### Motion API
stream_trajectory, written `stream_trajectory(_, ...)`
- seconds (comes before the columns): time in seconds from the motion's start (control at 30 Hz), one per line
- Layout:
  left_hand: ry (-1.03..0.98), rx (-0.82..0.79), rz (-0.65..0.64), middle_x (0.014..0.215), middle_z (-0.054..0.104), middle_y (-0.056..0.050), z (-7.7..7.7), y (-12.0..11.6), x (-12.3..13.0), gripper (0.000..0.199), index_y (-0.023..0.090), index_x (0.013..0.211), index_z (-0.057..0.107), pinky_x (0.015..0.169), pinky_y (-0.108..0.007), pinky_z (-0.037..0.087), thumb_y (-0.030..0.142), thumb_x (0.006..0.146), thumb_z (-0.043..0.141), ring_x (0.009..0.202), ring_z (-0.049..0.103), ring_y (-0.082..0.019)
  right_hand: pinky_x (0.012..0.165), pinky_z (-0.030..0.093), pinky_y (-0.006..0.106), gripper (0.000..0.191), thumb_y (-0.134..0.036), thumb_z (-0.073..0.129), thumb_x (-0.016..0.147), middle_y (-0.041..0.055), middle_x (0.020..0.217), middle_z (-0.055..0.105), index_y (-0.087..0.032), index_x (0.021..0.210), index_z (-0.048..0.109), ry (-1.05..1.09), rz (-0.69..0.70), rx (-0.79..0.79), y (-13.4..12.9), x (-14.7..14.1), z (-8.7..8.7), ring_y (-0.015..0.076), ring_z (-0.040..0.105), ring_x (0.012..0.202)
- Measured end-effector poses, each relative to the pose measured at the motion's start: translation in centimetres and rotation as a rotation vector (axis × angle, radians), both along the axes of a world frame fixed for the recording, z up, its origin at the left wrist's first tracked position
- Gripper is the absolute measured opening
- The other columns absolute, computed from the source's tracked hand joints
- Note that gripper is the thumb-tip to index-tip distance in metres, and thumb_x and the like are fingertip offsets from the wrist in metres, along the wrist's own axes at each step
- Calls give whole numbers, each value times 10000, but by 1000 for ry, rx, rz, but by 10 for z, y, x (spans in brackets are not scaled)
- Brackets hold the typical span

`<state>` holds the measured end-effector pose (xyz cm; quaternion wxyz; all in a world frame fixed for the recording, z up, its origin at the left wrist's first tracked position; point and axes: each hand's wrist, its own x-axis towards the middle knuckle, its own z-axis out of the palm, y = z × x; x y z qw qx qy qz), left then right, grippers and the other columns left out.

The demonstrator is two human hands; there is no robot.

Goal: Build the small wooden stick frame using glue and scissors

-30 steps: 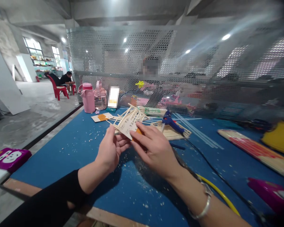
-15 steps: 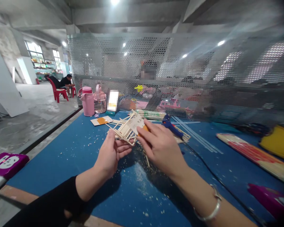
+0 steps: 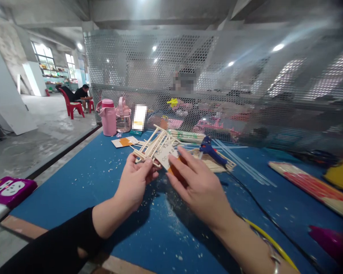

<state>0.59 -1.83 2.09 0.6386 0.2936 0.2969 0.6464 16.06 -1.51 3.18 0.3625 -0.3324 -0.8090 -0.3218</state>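
Observation:
My left hand is closed on a small frame built of pale wooden sticks, its thumb pressed over the lower edge. The frame is tilted above the table. In my right hand is a piece of sandpaper, pale with printed letters on one face and an orange part under the fingers. The sandpaper's edge is close against the right side of the stick frame; whether they touch, I cannot tell. More loose sticks lie behind the frame, partly hidden by it.
A blue glue gun with a black cord lies right of my hands. Clear glue sticks and bagged wooden sticks are farther right. A pink thermos, a jug and an orange-patched card stand or lie back left. Perforated mesh rises behind.
My left hand has gone from an open palm under the stick frame to a thumb grip on it. The frame has turned more upright, and the sandpaper has shifted slightly lower on it.

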Motion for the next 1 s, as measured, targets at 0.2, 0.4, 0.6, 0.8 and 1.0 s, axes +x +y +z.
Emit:
stream_trajectory(0.2, -61, -19, 10, 907, 710, -38, 1, -1, 0, 73, 179, 991, 498, 620, -183, 485, 205, 926, 516, 666, 655, -73, 817, 554, 420, 318, -171, 495, 878, 191, 1198, 663, -71, 1124, 670, -87, 54, -101, -8, -7, -3, 258, 637, 942)
stream_trajectory(0.4, 42, 23, 33, 803, 708, -27, 1, 1, 1, 64, 170, 962, 502, 606, -196, 476, 223, 926, 510, 608, 635, -81, 820, 557, 459, 415, -278, 563, 861, 229, 1268, 591, -77, 1221, 608, -65, 29, -182, -9, -3, -10, 294, 620, 1012)
stream_trajectory(0.6, 88, 91, 98, 707, 704, 3, -1, 1, -3, 397, 185, 1156, 428, 655, -232, 500, 151, 825, 644, 613, 650, -112, 861, 548, 458, 377, -202, 542, 833, 198, 1159, 588, -105, 1188, 625, 103, 49, -174, -13, -5, -17, 289, 592, 1067)
stream_trajectory(0.8, 102, -5, 72, 667, 678, 2, 5, 0, -3, 397, 156, 1186, 428, 557, -193, 431, 147, 843, 628, 526, 602, -86, 853, 542, 440, 446, -202, 633, 790, 153, 1149, 572, -187, 1233, 585, 226, 0, -13, -14, 7, -5, 275, 604, 1025)
stream_trajectory(1.0, 51, -24, 86, 662, 656, 13, 3, -2, 2, 284, 148, 1108, 472, 568, -192, 450, 142, 863, 616, 519, 577, -72, 853, 548, 430, 391, -264, 585, 853, 108, 1089, 622, -222, 1241, 570, 387, -14, -154, -4, 11, -9, 245, 626, 1003)
